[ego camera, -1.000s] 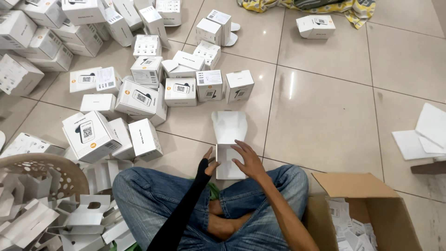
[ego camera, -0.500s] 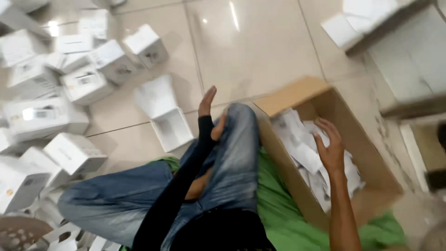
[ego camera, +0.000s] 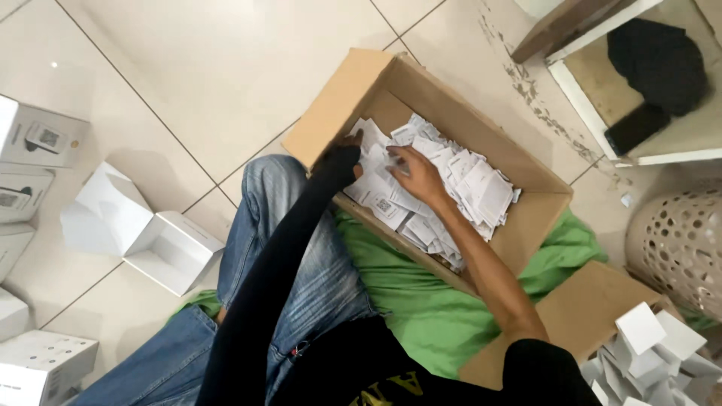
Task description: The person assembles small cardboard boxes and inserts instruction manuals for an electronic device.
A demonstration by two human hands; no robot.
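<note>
Here both hands in the cardboard box [ego camera: 331, 113]: right hand [ego camera: 417, 174] fingers spread on paper slips [ego camera: 470, 184]; left hand [ego camera: 340, 159] fingers hidden, cannot tell.

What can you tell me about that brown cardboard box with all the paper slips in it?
The cardboard box is plain brown, open at the top, with one flap folded outward. It sits tilted on the tiled floor, partly on a green cloth. It is filled with loose white paper slips. Both hands reach inside: the left hand, in a black sleeve, and the bare right hand rest on the slips.
</note>
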